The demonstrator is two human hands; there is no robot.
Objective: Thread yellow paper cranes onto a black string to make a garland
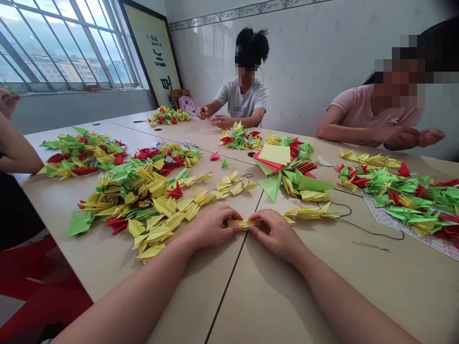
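Note:
A narrow folded piece of yellow paper [244, 223] lies on the light wooden table [272, 296] between my two hands. My left hand [212, 226] pinches its left end with curled fingers. My right hand [277, 232] pinches its right end, fingers bent and pressed down on it. Just left of my left hand spreads a big heap of folded yellow, green and red paper cranes [143, 200]. A few folded yellow pieces [310, 212] lie just beyond my right hand.
A stack of flat yellow, red and green paper sheets [276, 156] lies mid-table among more crane piles [409, 198]. A black cord [362, 229] snakes to the right. Two people sit across the table; another person's arm [16, 150] rests at the left edge.

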